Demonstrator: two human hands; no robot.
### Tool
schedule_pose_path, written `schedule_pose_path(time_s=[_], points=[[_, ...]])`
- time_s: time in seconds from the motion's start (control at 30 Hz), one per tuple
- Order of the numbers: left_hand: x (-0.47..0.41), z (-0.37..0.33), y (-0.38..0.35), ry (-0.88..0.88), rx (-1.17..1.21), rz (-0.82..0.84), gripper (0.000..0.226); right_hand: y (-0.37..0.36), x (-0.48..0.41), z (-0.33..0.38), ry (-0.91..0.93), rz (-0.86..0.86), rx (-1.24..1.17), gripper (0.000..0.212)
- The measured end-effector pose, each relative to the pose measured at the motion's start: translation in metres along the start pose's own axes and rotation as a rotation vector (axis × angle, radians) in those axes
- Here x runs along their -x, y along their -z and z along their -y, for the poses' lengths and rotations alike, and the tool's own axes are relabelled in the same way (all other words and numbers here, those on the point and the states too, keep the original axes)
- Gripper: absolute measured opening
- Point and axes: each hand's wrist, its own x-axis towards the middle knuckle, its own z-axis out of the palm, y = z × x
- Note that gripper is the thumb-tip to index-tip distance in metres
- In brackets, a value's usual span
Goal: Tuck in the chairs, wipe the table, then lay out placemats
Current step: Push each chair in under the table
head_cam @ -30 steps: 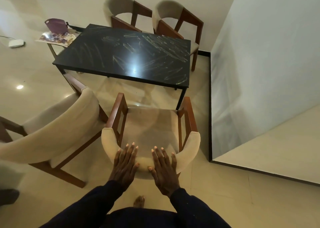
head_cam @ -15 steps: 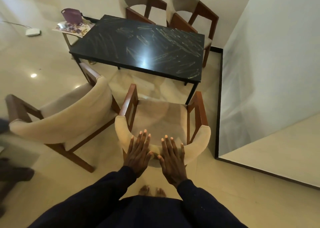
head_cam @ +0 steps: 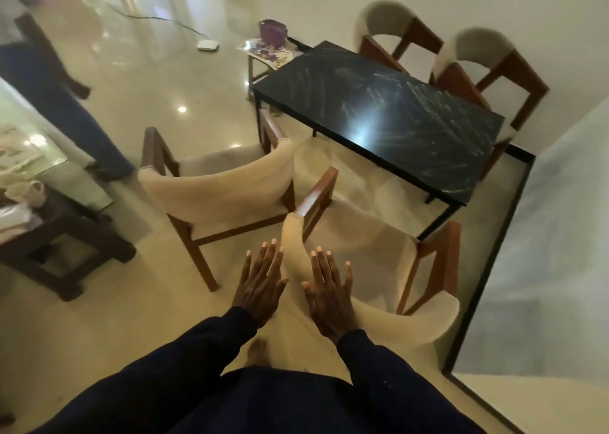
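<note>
Both hands are flat and open, with the fingers straight and spread a little. They hold nothing. The right hand lies on the soft cream back of the near chair, low in the middle of the frame. The left hand is just beside the left end of that back, and I cannot tell if it touches. Dark blue sleeves come up from the bottom edge. A bare foot shows on the floor between them.

The near chair faces the black worktop and stands close to its near edge, but its seat is out in the open, not under the top. A second chair stands to its left in the middle of the frame. It is turned at a slant and is also out from the worktop.

At the upper right, the far left chair and the far right chair sit at the far side of the worktop, by the wall. White smears run across the black top.

A small side table stands just beside the worktop's far left corner. On it are a purple bag and a flowery sheet. A white box lies on the floor near it, with a dark cable.

Another person's legs (blurred) show at the upper left — a dark low table stands below them at the left edge.
</note>
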Motion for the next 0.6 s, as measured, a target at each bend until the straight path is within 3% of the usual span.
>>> schedule_pose_path(time_s=[0.27, 0.6], points=[[-0.002, 0.100, 0.028, 0.265, -0.007, -0.087, 0.069, -0.016, -0.097, 0.072, 0.227, 0.056, -0.057, 0.069], [-0.067, 0.236, 0.062, 0.279, -0.014, -0.110, 0.068, -0.053, -0.233, 0.152, 0.280, 0.058, -0.083, 0.070]])
